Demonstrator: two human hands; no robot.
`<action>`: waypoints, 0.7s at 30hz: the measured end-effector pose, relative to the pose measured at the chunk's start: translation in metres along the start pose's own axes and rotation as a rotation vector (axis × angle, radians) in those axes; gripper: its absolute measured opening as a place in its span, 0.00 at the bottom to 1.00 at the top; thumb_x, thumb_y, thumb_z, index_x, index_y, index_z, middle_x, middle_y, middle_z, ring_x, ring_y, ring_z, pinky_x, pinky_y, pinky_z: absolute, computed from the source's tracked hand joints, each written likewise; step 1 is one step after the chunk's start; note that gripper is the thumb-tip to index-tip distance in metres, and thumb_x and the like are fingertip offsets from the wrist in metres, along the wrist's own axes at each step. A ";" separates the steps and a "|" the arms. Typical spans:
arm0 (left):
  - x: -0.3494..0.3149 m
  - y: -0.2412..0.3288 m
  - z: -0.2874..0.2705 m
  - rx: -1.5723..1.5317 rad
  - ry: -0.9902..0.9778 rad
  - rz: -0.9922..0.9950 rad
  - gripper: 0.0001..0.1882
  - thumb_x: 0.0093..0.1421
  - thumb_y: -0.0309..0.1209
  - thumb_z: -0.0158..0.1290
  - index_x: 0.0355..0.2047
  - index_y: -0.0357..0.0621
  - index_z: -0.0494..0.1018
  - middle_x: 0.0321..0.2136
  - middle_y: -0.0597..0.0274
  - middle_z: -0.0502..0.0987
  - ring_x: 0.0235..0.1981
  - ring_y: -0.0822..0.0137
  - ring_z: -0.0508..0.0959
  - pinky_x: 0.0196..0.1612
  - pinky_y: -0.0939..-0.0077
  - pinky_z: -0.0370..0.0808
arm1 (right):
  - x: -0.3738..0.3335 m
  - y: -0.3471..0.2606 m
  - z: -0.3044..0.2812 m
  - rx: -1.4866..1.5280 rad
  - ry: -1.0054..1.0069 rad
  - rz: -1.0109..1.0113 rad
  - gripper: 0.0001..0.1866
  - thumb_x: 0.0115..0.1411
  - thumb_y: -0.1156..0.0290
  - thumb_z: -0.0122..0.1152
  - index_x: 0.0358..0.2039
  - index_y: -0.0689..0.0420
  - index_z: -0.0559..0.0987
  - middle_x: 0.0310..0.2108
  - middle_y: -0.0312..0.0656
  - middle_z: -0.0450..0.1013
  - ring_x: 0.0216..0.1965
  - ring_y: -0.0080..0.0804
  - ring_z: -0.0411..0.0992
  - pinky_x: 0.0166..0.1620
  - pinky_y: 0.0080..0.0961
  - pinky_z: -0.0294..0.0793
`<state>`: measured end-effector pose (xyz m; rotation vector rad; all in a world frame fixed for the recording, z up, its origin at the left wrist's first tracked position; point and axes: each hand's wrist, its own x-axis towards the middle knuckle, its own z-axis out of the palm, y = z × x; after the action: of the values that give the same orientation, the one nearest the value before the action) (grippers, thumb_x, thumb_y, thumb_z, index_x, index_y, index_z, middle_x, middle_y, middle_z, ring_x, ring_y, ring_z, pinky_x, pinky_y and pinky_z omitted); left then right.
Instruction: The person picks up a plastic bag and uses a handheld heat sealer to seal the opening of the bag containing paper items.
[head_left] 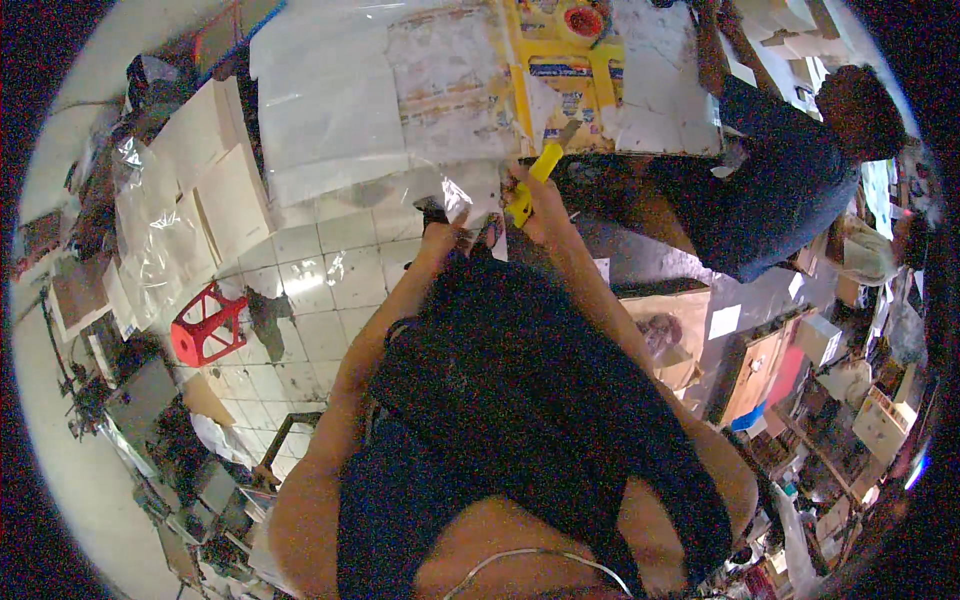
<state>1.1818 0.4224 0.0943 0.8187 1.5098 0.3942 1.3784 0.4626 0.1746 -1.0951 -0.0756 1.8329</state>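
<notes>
My right hand (538, 205) is closed around the yellow handle of a utility knife (547, 163). Its grey blade points up and to the right, over the near edge of the work table (640, 130). Left of it, my left hand (443, 243) is closed at the near edge of a clear plastic sheet (330, 120), with its fingertips at the shiny film. The sheet covers the table's left part and hangs over the front edge. Yellow printed packaging (565, 75) lies on the table beyond the knife, under a round red container (584, 22).
At the right a person in dark clothes (775, 170) sits close to the table. Cardboard boxes (225, 170) and crumpled clear plastic (150, 210) stand at the left. A red plastic stool (210, 325) lies on the tiled floor (315, 330). Cartons and clutter fill the lower right.
</notes>
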 end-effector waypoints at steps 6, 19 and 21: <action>-0.070 0.105 0.007 -0.869 -0.390 -0.055 0.21 0.58 0.44 0.52 0.39 0.35 0.72 0.33 0.55 0.77 0.32 0.61 0.77 0.41 0.68 0.74 | -0.011 -0.003 0.005 -0.173 0.049 -0.085 0.07 0.55 0.67 0.63 0.28 0.54 0.74 0.21 0.32 0.69 0.19 0.23 0.68 0.20 0.20 0.67; -0.036 0.074 0.030 -0.881 -0.139 -0.099 0.11 0.56 0.30 0.57 0.33 0.33 0.73 0.26 0.56 0.76 0.25 0.60 0.78 0.22 0.69 0.75 | -0.089 0.012 -0.034 -0.601 0.000 0.011 0.15 0.62 0.56 0.52 0.38 0.55 0.69 0.23 0.35 0.70 0.19 0.24 0.69 0.21 0.21 0.69; -0.031 0.073 0.033 -0.843 -0.134 -0.097 0.11 0.56 0.31 0.57 0.33 0.33 0.73 0.26 0.55 0.76 0.25 0.60 0.78 0.21 0.68 0.75 | -0.097 0.014 -0.033 -0.611 -0.092 0.082 0.15 0.62 0.56 0.52 0.40 0.55 0.71 0.26 0.36 0.72 0.21 0.24 0.70 0.23 0.22 0.70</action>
<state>1.2295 0.4429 0.1621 0.0992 1.0948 0.8091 1.4049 0.3696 0.2105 -1.4380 -0.6904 1.9885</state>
